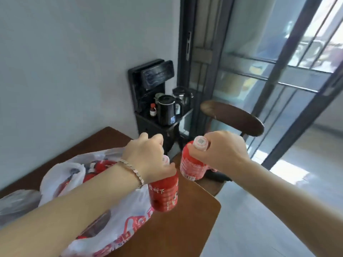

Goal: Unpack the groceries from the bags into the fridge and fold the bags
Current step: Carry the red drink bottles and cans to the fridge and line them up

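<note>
1. A white plastic bag (130, 225) covers the left side of the brown table (176, 238); the table's near right corner lies bare.
2. A dark wooden chair (232, 117) stands just beyond the table's far edge.
3. A black stand (148, 123) carrying kettles fills the wall corner.
4. The pale floor (259, 219) on the right lies open.

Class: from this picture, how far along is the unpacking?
Done: a red bottle and a second bottle are out of the white bag. In hand: left hand grips the first, right hand the second. Left: the bag on the table holds more red items, unfolded; no fridge in view.
</note>
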Demonstrator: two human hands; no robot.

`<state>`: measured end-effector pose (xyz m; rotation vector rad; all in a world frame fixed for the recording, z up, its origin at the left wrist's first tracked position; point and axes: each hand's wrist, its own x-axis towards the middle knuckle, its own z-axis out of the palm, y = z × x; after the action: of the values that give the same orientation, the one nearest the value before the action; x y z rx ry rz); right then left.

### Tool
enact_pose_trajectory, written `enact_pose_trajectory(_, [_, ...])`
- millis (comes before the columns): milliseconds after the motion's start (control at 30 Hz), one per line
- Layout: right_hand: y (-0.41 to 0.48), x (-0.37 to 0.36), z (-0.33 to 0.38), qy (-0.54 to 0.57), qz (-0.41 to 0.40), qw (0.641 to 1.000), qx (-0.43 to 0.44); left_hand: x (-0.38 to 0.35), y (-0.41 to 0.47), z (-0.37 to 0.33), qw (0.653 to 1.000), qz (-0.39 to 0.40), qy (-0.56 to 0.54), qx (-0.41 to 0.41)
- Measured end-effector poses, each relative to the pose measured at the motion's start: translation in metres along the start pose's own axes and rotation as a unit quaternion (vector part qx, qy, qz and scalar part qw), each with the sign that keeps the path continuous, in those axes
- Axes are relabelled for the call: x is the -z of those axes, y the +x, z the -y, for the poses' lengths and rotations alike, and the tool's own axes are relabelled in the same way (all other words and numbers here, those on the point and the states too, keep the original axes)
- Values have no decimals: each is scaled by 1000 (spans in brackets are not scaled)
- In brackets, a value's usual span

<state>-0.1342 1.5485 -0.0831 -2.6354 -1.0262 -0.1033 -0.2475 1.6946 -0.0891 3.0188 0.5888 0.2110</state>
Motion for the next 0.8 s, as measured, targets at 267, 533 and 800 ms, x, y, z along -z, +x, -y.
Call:
enact_pose_trajectory(267, [-150, 70, -137, -123, -64, 973, -185, -5, -5, -196, 946, -7, -20, -324])
enact_pose_trajectory(533, [-363, 135, -270, -185, -139, 898, -374, -14, -81, -435, 839, 18, -8, -543])
enact_pose_trajectory(800, [-577, 221, -386, -178, -149, 818, -527, -13, -198, -677, 779, 46, -78, -621])
